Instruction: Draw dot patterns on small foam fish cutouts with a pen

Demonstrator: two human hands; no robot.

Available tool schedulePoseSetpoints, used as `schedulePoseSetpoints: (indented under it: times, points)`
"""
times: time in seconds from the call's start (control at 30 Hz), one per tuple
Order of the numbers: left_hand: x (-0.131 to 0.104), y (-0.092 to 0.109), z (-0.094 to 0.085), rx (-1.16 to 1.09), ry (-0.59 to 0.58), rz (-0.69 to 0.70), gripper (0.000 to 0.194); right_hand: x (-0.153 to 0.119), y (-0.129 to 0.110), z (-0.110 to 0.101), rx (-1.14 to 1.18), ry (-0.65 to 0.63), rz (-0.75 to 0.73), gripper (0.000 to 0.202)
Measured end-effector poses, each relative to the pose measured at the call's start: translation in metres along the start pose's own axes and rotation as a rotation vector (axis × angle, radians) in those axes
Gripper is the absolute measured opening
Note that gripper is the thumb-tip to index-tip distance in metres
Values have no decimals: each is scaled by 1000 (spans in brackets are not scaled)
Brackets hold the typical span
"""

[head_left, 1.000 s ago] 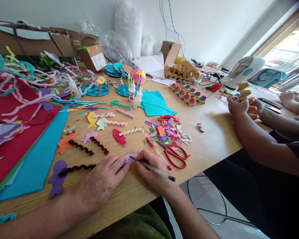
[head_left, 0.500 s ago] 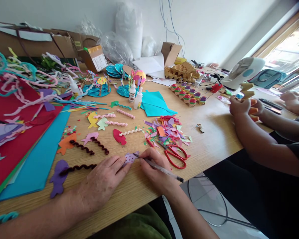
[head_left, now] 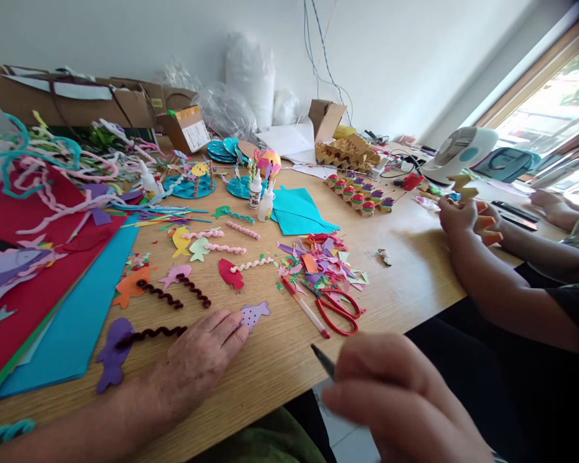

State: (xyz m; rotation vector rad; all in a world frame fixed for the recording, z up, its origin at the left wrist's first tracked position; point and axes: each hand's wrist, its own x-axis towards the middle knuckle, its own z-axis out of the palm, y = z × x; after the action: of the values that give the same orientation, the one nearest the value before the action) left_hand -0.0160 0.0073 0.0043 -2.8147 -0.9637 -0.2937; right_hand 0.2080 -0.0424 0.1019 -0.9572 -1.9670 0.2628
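My left hand lies flat on the table, its fingertips resting on the edge of a small light-purple fish cutout with dark dots. Raised near the camera and slightly blurred, my right hand pinches a pen; only its dark tip shows. A dark-purple fish with a brown curled pipe cleaner is left of my left hand. Beyond the dotted fish lies a red fish with a white curled pipe cleaner. A red-capped pen and red-handled scissors are beside the scraps.
Paper scraps are heaped mid-table. Glue bottles, blue sheets and painted egg-carton cups stand farther back. Coloured sheets and tangled pipe cleaners fill the left. At right, another person's hands hold a carton piece.
My right hand has lifted off the dotted fish with its pen, coming toward the camera and right. The red-capped pen is now uncovered. My left hand has stayed almost in place.
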Motion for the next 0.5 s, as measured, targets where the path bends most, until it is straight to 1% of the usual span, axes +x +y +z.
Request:
schedulePoseSetpoints:
  times: [0.03,0.07,0.1,0.13,0.17,0.27,0.33,0.43,0.5]
  points:
    - [0,0,1,5,12,6,44,0,6,5,-18,41,42,22]
    - [0,-1,1,8,31,10,44,0,13,10,-26,56,78,17]
    - [0,-2,1,7,53,12,43,0,21,16,-27,51,111,8]
    - [0,-2,1,3,82,14,42,-1,30,22,-27,50,124,10]
    - [1,-3,1,-3,112,14,41,-1,39,27,-18,21,109,13]
    - [2,-4,-4,-29,205,28,39,-5,63,34,14,-110,91,16]
    - [3,-5,-14,-99,226,51,38,-7,74,31,11,-228,67,23]
    - [5,-7,-40,-340,197,47,43,-4,80,23,-7,-405,40,35]
    - [3,-5,-55,-493,146,-18,45,2,81,20,-10,-489,33,37]
